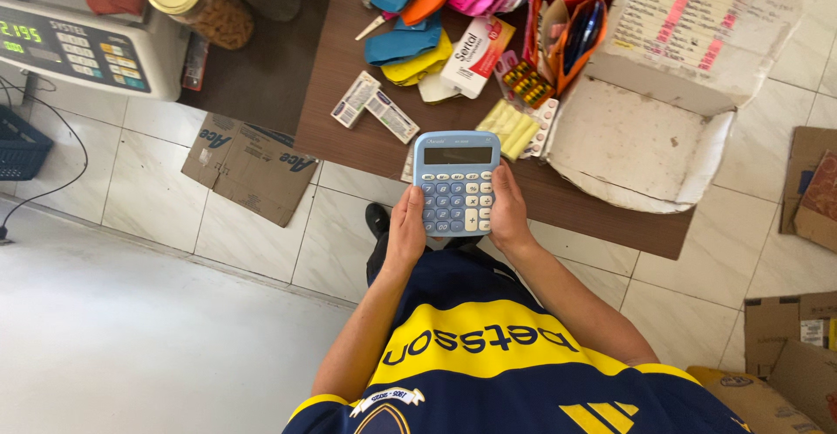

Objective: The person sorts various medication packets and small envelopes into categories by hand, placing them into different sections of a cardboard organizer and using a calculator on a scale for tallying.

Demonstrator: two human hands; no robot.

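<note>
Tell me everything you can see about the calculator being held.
The calculator is light blue plastic with a grey display, dark and blank, above rows of pale keys and one taller white key. It is held face up over the edge of the brown table, left hand and right hand gripping its lower sides.

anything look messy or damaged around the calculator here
Yes. The white box on the brown table is torn, its flaps splayed open. Blister packs and medicine boxes lie scattered, and flattened cardboard lies on the floor. Both hands, left and right, hold the blue calculator squarely.
</note>
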